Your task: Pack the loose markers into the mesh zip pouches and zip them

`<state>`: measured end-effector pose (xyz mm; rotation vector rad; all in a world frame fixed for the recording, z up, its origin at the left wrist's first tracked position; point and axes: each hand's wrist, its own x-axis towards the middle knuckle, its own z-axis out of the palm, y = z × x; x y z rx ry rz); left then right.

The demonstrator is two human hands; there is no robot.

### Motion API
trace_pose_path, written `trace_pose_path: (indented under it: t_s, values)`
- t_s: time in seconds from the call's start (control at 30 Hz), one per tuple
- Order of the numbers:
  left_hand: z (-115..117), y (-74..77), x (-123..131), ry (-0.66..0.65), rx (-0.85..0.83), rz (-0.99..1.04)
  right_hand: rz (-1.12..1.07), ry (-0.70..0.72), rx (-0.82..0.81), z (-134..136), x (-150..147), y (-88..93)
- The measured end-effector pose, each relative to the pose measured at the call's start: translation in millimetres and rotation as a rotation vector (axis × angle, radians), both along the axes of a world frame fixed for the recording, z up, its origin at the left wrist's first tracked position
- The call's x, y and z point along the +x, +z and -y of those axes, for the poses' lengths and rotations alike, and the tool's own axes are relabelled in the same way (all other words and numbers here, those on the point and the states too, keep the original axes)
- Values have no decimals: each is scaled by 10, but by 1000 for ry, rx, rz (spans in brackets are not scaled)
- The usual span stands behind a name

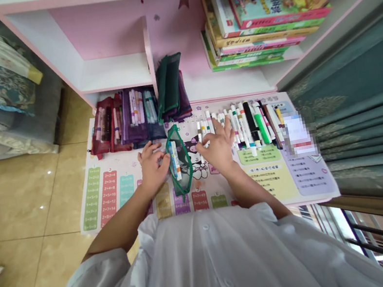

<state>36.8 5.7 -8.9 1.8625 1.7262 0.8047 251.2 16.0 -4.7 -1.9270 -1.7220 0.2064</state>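
On the printed desk mat lies a green-edged mesh zip pouch (185, 176) with a few white and blue markers (175, 158) inside. My left hand (154, 169) is at the pouch's left side, thumb and forefinger closed on its edge. To the right, my right hand (219, 151) pinches a slim white marker (200, 137) between thumb and forefinger, its other fingers raised over the row. That row of loose markers (242, 124) runs rightward, mostly white, with a thick black marker (251, 120) and a green one (261, 126).
Filled red mesh pouches (102, 124) and a purple pouch (131, 117) lie at back left. Dark green pouches (170, 88) lean on the shelf divider (148, 47). Stacked books (265, 16) fill the right shelf. A blurred-out phone-like object (300, 133) lies right, near the curtain (364, 113).
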Motion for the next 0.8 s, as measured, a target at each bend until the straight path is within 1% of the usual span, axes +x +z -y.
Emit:
trace_pose_path:
  t_s: [0.13,0.3,0.4,0.53,0.67,0.8]
  values:
    - [-2,-7,2,0,6,7,-97,148,34,144,-170,51]
    - [-8,-5,4,-2,21,9,-109,270,-35,232,-373,28]
    - [-9,-7,-2,-5,13,-6,-93,287,-97,222,-435,5]
    - [-7,-14,-2,-5,26,-9,-78,277,-159,194,-478,14]
    - [-6,-12,3,-9,31,-13,-51,270,-185,176,-510,11]
    - [-6,-2,3,-9,22,-21,-13,274,-201,169,-524,-39]
